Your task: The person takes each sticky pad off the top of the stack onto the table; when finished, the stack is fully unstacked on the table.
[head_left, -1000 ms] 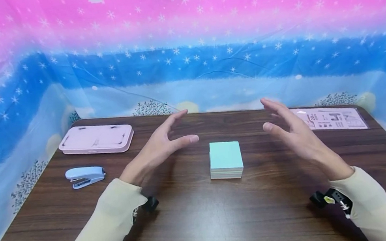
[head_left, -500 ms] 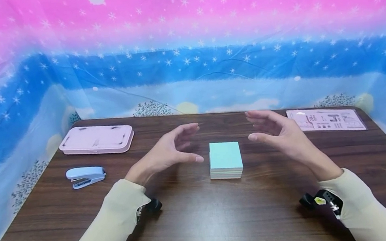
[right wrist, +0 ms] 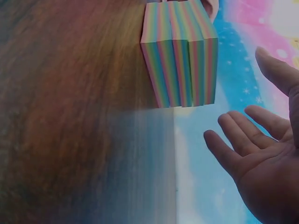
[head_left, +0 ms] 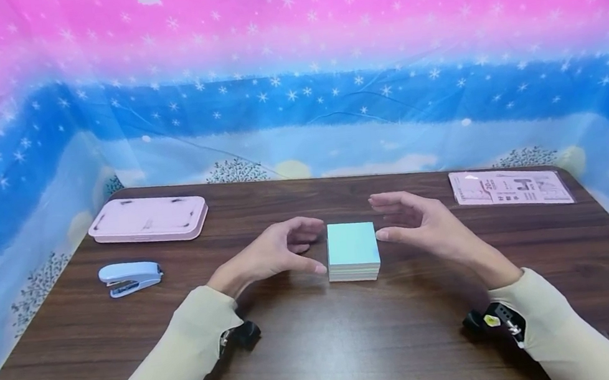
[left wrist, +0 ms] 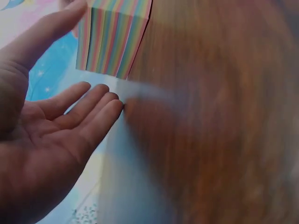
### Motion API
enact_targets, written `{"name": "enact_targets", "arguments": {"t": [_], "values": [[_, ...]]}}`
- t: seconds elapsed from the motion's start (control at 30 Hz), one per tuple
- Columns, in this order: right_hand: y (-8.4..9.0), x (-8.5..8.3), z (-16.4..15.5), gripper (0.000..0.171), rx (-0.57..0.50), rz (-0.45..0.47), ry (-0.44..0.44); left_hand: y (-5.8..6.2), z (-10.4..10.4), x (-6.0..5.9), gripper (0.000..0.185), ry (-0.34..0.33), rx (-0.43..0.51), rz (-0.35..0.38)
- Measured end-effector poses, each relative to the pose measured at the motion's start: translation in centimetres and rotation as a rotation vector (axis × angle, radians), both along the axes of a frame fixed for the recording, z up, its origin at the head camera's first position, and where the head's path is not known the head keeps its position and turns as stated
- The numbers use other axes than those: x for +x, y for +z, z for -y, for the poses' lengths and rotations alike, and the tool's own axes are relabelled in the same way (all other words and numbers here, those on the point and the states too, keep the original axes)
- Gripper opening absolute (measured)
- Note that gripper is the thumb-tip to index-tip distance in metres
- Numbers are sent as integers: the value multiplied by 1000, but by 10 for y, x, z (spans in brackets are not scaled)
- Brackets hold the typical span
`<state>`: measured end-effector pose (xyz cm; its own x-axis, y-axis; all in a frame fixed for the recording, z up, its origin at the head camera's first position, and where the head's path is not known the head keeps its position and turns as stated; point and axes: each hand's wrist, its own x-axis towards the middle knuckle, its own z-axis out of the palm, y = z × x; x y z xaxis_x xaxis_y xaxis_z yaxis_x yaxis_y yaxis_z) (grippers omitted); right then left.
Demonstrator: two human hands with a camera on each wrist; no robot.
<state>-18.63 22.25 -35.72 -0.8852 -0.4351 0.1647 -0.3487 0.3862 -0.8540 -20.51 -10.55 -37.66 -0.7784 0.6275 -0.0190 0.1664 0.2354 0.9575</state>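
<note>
A thick square stack of sticky notes (head_left: 352,244), mint on top, sits on the brown table at the centre of the head view. Both wrist views show its sides striped in pastel layers, as in the striped stack (left wrist: 112,42) seen from the left. My left hand (head_left: 274,250) is at the stack's left side, thumb tip near its front left edge, fingers relaxed. On the other side my right hand (head_left: 423,223) has its thumb tip close to the right edge and its fingers spread loosely beyond the far right corner. Neither hand holds anything.
A pink case (head_left: 147,219) lies at the back left, with a light blue stapler (head_left: 131,277) in front of it. A flat pink printed packet (head_left: 510,187) lies at the back right. A patterned cloth (head_left: 294,97) hangs behind the table (head_left: 323,351).
Both hands have come inward and down from wide apart to either side of the sticky-note stack. The stack, stapler, case and packet stay where they were.
</note>
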Motion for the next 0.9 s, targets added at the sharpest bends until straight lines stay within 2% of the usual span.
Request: {"name": "enact_targets", "arguments": {"t": [0.2,0.4,0.67,0.9], "values": [[-4,-2,1,66,84,16,40,-5,-3,0,79,-2,-22,-1],[-9,-5,4,70,119,27,63,-10,-2,4,80,12,-53,-11],[-10,-5,3,77,205,40,57,-13,-8,9,83,29,-77,-97],[-13,-3,-2,82,232,34,86,-18,-13,10,85,48,-122,-147]]}}
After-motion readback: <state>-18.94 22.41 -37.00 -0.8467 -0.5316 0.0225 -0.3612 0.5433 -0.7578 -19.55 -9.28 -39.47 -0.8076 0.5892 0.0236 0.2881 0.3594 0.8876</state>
